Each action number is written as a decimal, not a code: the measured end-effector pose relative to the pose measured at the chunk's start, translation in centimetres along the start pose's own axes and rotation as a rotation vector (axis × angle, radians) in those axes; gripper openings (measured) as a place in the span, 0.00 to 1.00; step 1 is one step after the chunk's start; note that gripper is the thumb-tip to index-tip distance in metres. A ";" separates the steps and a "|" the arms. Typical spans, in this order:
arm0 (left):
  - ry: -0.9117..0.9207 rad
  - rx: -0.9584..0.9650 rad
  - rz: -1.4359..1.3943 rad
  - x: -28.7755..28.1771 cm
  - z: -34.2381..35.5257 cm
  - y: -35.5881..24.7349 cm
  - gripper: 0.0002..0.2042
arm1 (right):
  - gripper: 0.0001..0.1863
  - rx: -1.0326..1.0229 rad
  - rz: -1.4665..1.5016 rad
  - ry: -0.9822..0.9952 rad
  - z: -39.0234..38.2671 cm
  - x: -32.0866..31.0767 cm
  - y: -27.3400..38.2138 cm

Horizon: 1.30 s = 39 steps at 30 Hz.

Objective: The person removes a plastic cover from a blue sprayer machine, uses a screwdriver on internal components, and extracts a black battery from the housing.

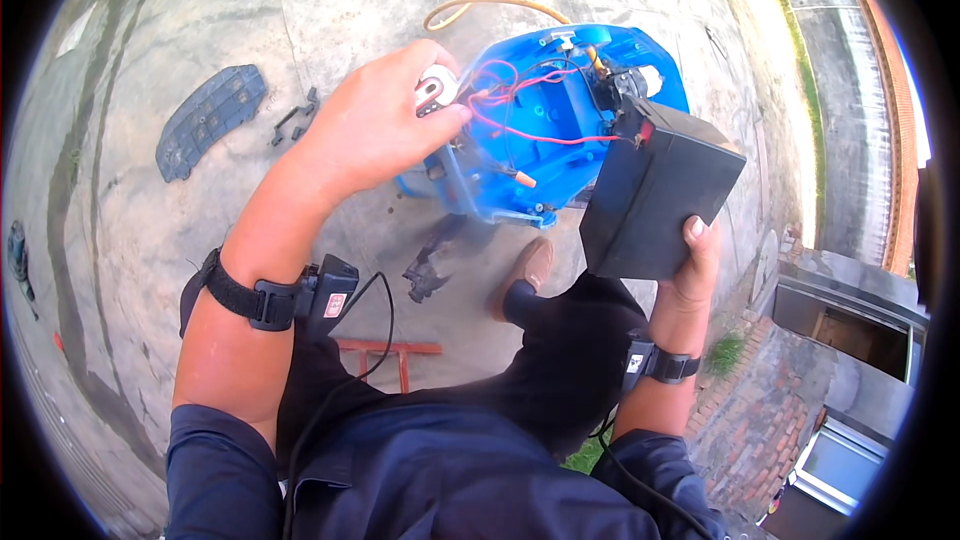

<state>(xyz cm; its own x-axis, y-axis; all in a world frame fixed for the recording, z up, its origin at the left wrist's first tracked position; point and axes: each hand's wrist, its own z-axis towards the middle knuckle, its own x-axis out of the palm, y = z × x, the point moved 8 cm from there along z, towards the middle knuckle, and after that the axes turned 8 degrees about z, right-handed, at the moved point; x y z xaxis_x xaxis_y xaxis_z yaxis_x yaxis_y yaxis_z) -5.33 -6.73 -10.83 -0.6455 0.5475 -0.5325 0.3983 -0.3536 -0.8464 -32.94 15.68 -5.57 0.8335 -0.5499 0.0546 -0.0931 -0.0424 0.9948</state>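
My left hand point(375, 115) is closed round a small, round white part point(436, 86) with a red and dark face, above the near left rim of a blue plastic shell point(545, 175). What kind of part it is, I cannot make out. In my right hand point(695, 260) is a black box-shaped battery point(660, 195), tilted, with my thumb over its near right edge. A red wire point(560, 140) runs from the battery's far left corner across the shell toward my left hand. Other red and dark wires lie loose inside the shell. An orange-tipped piece point(526, 179) hangs near its front wall.
A dark curved plastic panel point(210, 123) lies on the concrete at the left, beside several small black pieces point(293, 122). A yellow hose point(490, 2) trails behind the shell. A torn dark scrap point(427, 275) and a red metal frame point(403, 352) are near my legs. Brickwork point(745, 410) stands at the right.
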 end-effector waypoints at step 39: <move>-0.107 -0.066 0.043 -0.7 -1.5 0.0 0.15 | 0.35 0.290 0.687 0.192 -1.5 4.0 -10.2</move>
<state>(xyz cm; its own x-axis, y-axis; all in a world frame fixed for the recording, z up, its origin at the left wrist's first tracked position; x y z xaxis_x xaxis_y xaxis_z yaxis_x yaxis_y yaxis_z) -3.92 -5.96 -10.54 -0.6914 0.4474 -0.5673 0.4669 -0.3224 -0.8234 -27.82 15.15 -15.41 0.6141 -0.3782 0.6927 -0.7413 0.0247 0.6707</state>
